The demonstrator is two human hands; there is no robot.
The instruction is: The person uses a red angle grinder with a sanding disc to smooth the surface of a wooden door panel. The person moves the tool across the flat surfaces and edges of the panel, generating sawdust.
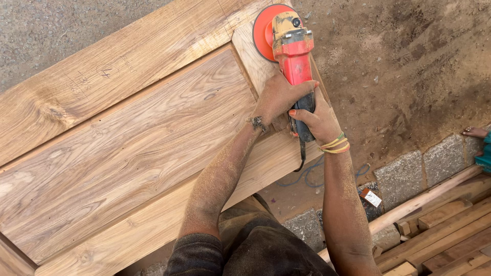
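Note:
A red angle grinder (292, 56) with a round orange sanding disc (265, 31) rests on the far corner of a large wooden door panel (128, 133). My left hand (279, 97) wraps around the grinder's body from the left. My right hand (318, 118) grips the black rear handle just behind it. Both forearms are dusted with sawdust. The disc sits flat on the door's upright frame rail near its outer edge. A dark cord (312, 171) hangs from the grinder's tail toward the ground.
Bare dirt ground (409, 66) lies to the right of the door. Stone blocks (404, 174) and a stack of wooden strips (450, 230) sit at the lower right. Another person's foot (475, 132) shows at the right edge.

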